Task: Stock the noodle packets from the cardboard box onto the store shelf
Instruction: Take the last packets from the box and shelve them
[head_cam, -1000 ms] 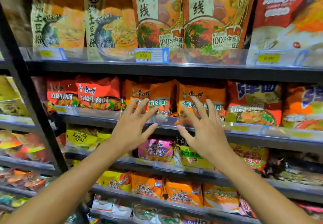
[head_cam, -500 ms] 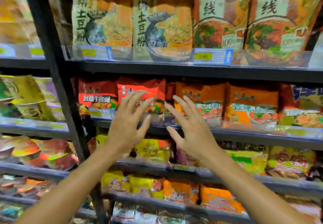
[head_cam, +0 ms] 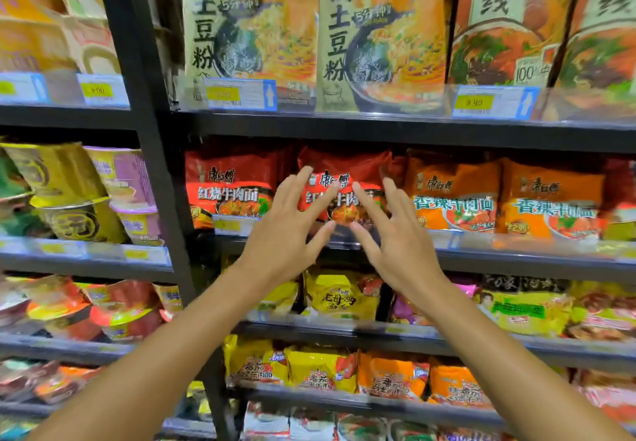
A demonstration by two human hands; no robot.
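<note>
Both sets of fingers (head_cam: 311, 196) are spread wide and hold nothing. The left hand (head_cam: 285, 234) and right hand (head_cam: 395, 237) have drifted leftward along the shelf, from the orange packets to frame the red beef noodle packet (head_cam: 344, 169), likely to straighten it. The shelf rail (head_cam: 516, 261) runs just below; the black upright (head_cam: 151, 165) closes off the left. The cardboard box is out of view.

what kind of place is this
Most likely a grocery store's instant noodle aisle: black shelves packed with red noodle packets, noodle cups to the left, and yellow price tags along the shelf edges.
</note>
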